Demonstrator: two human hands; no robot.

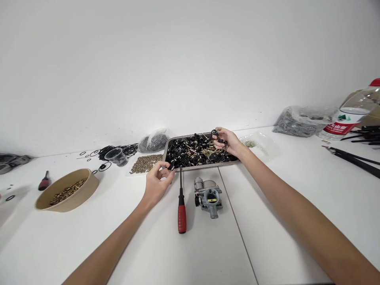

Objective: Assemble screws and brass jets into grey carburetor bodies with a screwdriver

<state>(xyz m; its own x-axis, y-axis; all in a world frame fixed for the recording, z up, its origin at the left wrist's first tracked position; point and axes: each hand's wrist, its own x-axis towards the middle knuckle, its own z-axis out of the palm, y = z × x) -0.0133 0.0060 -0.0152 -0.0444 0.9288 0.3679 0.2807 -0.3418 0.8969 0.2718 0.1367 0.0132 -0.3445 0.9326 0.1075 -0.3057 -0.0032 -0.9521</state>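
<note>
My left hand (pixel 158 180) is at the tray's near left corner, its thumb and fingers closed on a small black part (pixel 171 167). Over the tray's right side, my right hand (pixel 228 141) pinches a round black cap-like part (pixel 214 132); another dark piece shows below it against the fingers. The metal tray (pixel 204 166) is full of black fittings and brass-coloured pins. In front of it lies a red-handled screwdriver (pixel 182 215), its shaft toward the tray. A grey metal carburetor (pixel 211 196) rests to the screwdriver's right, touched by neither hand.
At left stand a tan bowl (pixel 89 186) of brass parts and a short red-handled screwdriver (pixel 44 182). A clear cup (pixel 118 157), black rings and brass bits (pixel 145 163) lie nearer the tray. Bagged parts (pixel 299 120), a large bottle (pixel 344 120) and black tools (pixel 356 160) occupy the right.
</note>
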